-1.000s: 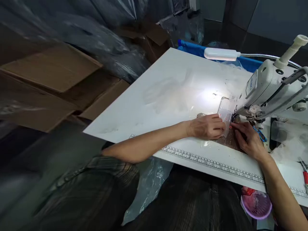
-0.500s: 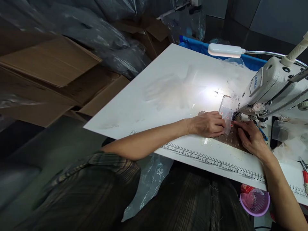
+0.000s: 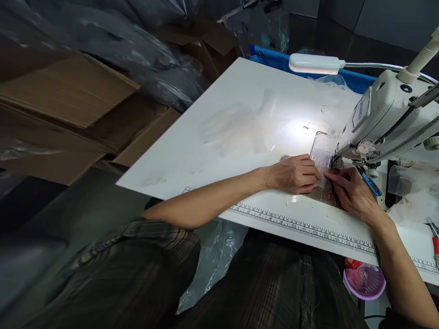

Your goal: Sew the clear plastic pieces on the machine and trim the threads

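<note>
A small translucent piece with red marks (image 3: 319, 161) lies beside the presser foot (image 3: 336, 162) of a white sewing machine (image 3: 380, 107). Curled over its left edge, my left hand (image 3: 295, 174) is closed, with its fingertips on the piece. From the other side my right hand (image 3: 358, 194) reaches in, its index finger stretched to the piece's lower right edge near the foot; whether it pinches the piece is hard to see. Blue thread snips (image 3: 372, 183) lie just behind the right hand. A brown plate (image 3: 324, 194) shows between the hands.
A printed ruler (image 3: 295, 227) runs along the front edge of the white table (image 3: 219, 119). Sheer scraps (image 3: 411, 192) lie at the right, near red-handled scissors (image 3: 435, 249). A lamp (image 3: 313, 64) hangs above. Cardboard boxes (image 3: 51, 91) stand left; a purple basket (image 3: 372, 283) sits below.
My right hand has moved left, its index finger now against the translucent piece, and more of the blue snips shows. My left hand stays on the piece. The view has shifted slightly.
</note>
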Demonstrator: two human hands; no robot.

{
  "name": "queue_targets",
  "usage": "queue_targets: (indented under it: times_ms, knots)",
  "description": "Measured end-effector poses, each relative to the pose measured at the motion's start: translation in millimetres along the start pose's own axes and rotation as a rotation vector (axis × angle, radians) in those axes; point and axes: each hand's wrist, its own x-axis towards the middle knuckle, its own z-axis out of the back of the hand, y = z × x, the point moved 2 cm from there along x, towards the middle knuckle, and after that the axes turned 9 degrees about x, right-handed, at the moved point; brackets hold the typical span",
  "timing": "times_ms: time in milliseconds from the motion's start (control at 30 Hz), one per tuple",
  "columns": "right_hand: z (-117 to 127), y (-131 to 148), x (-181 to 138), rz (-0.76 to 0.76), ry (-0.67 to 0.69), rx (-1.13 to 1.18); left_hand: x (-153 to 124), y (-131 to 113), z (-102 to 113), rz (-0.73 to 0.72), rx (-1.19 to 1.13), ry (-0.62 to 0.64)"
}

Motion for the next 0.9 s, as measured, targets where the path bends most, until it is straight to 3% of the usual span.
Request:
queue_targets:
  times_ms: [100,367,500,633,900]
  knots:
    - [1,1,1,-0.008,0.014,0.001,0,0,0,-0.021,0.012,-0.05]
    - [14,3,-2,-0.118,0.012,0.123,-1,0,-1,0.015,-0.006,0.066]
    - [14,7,-4,-0.072,0.093,0.148,-1,0,-1,0.016,-0.003,0.098]
    - [7,12,-5,-0.044,0.121,0.029,-1,-1,-2,0.028,-0.021,0.125]
    - [2,15,-6,-0.059,0.126,-0.085,-2,4,9,0.019,0.093,-0.006]
